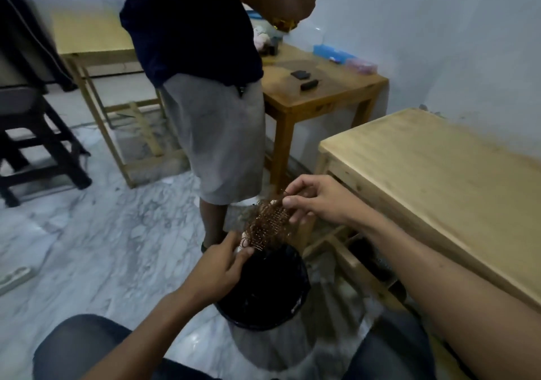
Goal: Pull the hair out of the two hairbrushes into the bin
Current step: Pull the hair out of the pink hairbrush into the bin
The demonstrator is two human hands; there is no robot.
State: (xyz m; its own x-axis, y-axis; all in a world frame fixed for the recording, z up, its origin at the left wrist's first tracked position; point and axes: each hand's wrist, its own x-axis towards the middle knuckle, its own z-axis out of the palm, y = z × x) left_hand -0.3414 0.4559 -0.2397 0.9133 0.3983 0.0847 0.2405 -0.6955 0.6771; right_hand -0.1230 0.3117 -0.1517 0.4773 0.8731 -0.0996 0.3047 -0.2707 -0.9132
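Brown hair (268, 221) pinched by right fingers (292, 201); left fingers (237, 252) closed on hairbrush (257, 240) (above black bin (263, 291)).

A hairbrush (268, 227) matted with reddish-brown hair (263, 218) is held above a black-lined bin (263, 289) on the marble floor (87, 233). Its lower end is gripped by the left hand (218, 265); strands at the top are pinched by the right hand (313, 199). A second person in grey shorts (216, 136) is seen standing behind, beside a wooden table (322, 92). A pale wooden table (439, 174) is seen at right.
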